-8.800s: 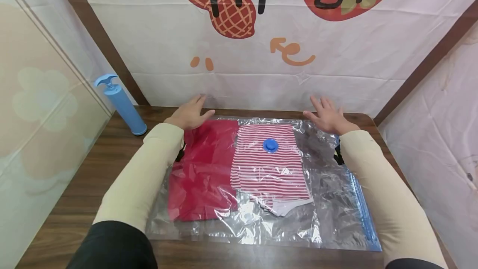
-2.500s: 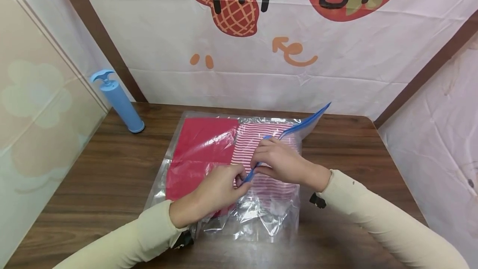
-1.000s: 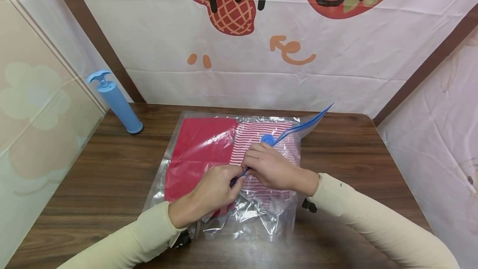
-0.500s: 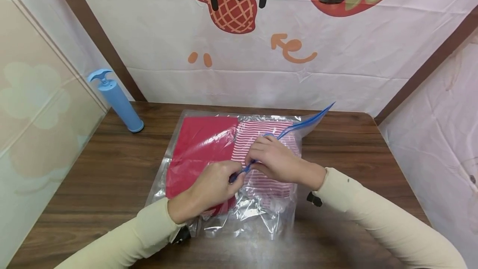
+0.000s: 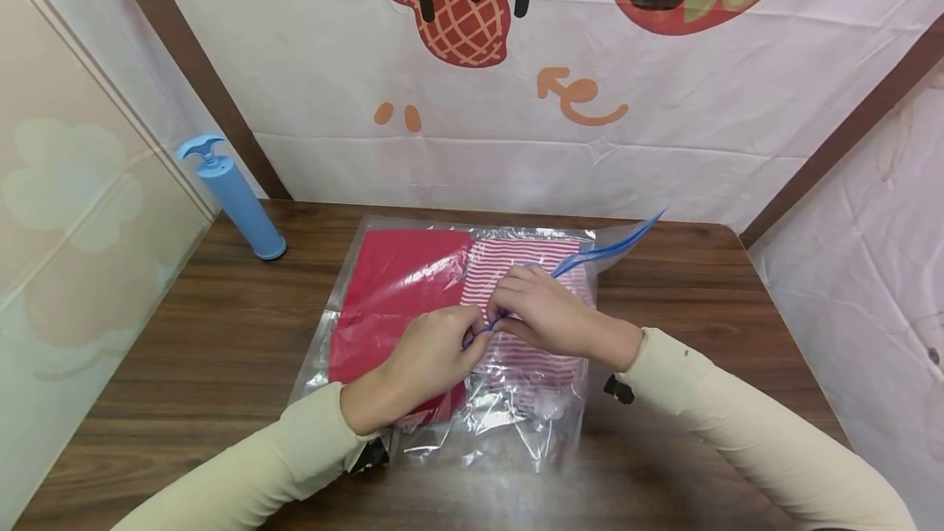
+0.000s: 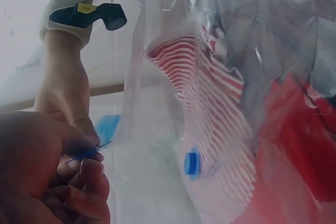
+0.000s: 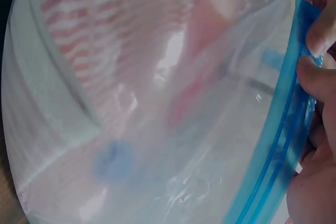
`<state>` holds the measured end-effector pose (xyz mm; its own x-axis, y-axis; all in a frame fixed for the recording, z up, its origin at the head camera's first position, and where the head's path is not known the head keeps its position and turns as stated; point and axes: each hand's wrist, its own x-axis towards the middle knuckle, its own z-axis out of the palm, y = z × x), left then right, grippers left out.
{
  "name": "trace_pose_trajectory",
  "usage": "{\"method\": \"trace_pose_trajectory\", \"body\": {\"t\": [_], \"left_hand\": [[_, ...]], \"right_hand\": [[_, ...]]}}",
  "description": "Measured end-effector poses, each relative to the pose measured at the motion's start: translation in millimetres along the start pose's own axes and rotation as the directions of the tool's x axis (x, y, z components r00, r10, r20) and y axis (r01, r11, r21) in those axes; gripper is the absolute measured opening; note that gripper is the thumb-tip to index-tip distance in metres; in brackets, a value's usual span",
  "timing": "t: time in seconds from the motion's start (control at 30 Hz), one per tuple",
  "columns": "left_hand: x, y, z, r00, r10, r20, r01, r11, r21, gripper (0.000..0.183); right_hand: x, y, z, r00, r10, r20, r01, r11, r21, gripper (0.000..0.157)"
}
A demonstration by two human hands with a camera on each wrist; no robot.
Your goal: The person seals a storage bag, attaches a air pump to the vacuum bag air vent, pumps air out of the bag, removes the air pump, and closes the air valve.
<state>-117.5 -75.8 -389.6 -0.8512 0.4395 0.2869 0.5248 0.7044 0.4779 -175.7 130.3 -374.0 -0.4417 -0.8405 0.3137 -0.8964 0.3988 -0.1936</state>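
A clear plastic vacuum storage bag [image 5: 509, 442] lies on the table, its blue zip edge [image 5: 608, 251] lifted and folded back over the middle. My left hand [image 5: 435, 347] pinches the zip edge between thumb and fingers. Right beside it, my right hand [image 5: 546, 310] pinches the same strip, which runs on past it to a raised free end at the upper right. Inside the bag lie a folded red cloth [image 5: 398, 293] and a red-and-white striped garment [image 5: 509, 256]. The round blue valve [image 6: 192, 162] shows in the left wrist view.
A light blue hand pump [image 5: 239, 207] stands at the back left of the wooden table [image 5: 221, 342]. A printed cloth backdrop [image 5: 472, 170] rises behind the table's far edge.
Earlier both hands lay spread at the far corners of the flat bag. Since then its right side was folded back, and both hands pinch the zip edge, shifting only slightly over the last second.
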Motion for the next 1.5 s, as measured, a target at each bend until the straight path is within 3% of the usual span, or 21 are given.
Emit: {"method": "trace_pose_trajectory", "body": {"t": [0.37,0.77,1.1,1.27,1.5], "left_hand": [[1.8,4.2,-2.8,0.998,-0.035,0.043,0.033,0.999,0.039,0.021],[0.4,3.8,-0.7,0.998,-0.039,0.041,0.039,0.999,0.018,0.025],[-3.0,-2.2,0.5,0.997,-0.068,0.044,0.067,0.998,0.01,0.024],[-3.8,-2.8,0.6,0.997,-0.067,0.037,0.066,0.997,0.032,0.021],[3.3,1.2,5.6,0.997,-0.067,-0.031,0.068,0.997,0.044,0.018]], "right_hand": [[-1.3,2.9,-3.7,0.999,0.032,0.042,-0.031,0.999,-0.017,0.011],[1.8,-0.7,2.1,0.999,0.007,0.034,0.0,0.982,-0.189,0.007],[0.7,10.6,-10.8,0.999,0.028,0.042,-0.028,1.0,-0.003,0.011],[-2.8,15.0,-11.6,0.999,0.021,0.032,-0.02,1.0,-0.016,0.009],[-3.8,14.2,-6.5,1.0,0.007,0.004,-0.007,0.997,-0.07,0.012]]}}
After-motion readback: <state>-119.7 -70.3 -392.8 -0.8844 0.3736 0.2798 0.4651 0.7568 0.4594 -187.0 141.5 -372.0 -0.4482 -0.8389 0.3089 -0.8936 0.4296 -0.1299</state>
